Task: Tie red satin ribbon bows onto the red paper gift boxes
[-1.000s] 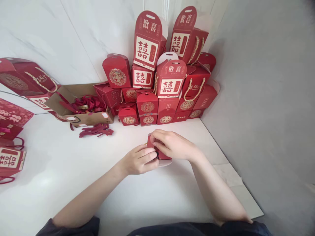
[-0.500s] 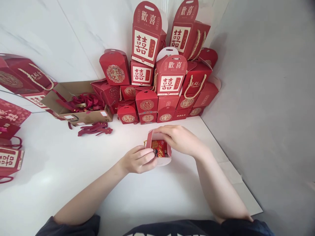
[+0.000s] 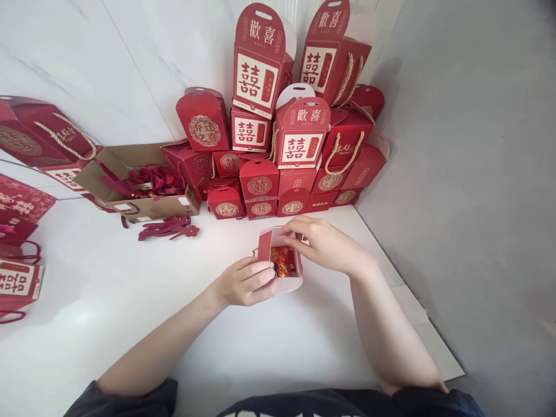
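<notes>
A small red gift box with a white inside stands open-topped on the white table, its side flap raised. Inside lies a shiny red packet with gold print; its kind is not clear. My left hand grips the near left side of the box, fingers wrapped over the wall. Over the right and far side reaches my right hand, its thumb and fingers apart by the white inner flap. A bit of gold cord shows at the box's left side.
Stacked red gift boxes line the wall behind. At the left, a cardboard box holds dark red ribbon-like pieces, with more felt strips before it. Red bags stand at the far left. A grey wall bounds the right side.
My right hand's fingers have moved right, off the top of the raised left flap, and the thumb has spread from them. My left hand keeps its grip on the box.
</notes>
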Demonstrator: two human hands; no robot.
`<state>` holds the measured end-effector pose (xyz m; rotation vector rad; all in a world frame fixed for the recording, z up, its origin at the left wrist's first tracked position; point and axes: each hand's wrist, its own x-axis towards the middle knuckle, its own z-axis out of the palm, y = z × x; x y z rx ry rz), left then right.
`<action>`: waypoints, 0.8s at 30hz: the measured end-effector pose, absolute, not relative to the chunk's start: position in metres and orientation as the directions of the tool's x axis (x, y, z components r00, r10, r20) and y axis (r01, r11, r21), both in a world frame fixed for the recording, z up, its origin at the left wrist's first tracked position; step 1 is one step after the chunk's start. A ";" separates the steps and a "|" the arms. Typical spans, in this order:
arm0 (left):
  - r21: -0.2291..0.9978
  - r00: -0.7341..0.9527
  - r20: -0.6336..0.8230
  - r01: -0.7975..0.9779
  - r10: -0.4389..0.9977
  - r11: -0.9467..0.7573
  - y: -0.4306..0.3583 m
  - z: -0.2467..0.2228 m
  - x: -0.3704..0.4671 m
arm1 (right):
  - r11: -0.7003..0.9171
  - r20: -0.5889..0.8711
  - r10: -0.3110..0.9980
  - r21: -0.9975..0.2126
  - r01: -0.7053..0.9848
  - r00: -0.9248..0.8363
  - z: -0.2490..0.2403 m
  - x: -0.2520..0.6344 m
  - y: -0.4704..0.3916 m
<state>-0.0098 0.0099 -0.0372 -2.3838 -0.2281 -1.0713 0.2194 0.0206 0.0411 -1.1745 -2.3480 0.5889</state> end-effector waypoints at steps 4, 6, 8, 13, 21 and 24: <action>-0.351 0.662 0.749 0.357 -0.030 -0.866 0.011 -0.041 -0.009 | 0.556 0.203 0.806 -0.580 0.595 -0.556 0.041 0.218 0.020; -0.315 0.642 0.766 0.366 -0.007 -0.876 0.011 -0.044 -0.008 | 0.557 0.203 0.797 -0.611 0.562 -0.569 0.039 0.217 0.021; -0.284 0.634 0.773 0.379 0.023 -0.881 0.012 -0.047 -0.006 | 0.557 0.186 0.784 -0.631 0.540 -0.592 0.034 0.215 0.022; -0.093 0.667 0.720 0.364 0.190 -0.927 0.015 -0.051 -0.005 | 0.536 0.138 0.785 -0.640 0.551 -0.604 0.026 0.211 0.024; 0.185 0.632 0.678 0.347 0.376 -0.919 0.022 -0.063 -0.009 | 0.519 0.295 0.853 -0.566 0.641 -0.430 0.032 0.213 0.025; 0.218 0.593 0.696 0.364 0.406 -0.905 0.025 -0.067 -0.010 | 0.512 0.225 0.852 -0.545 0.664 -0.473 0.027 0.212 0.027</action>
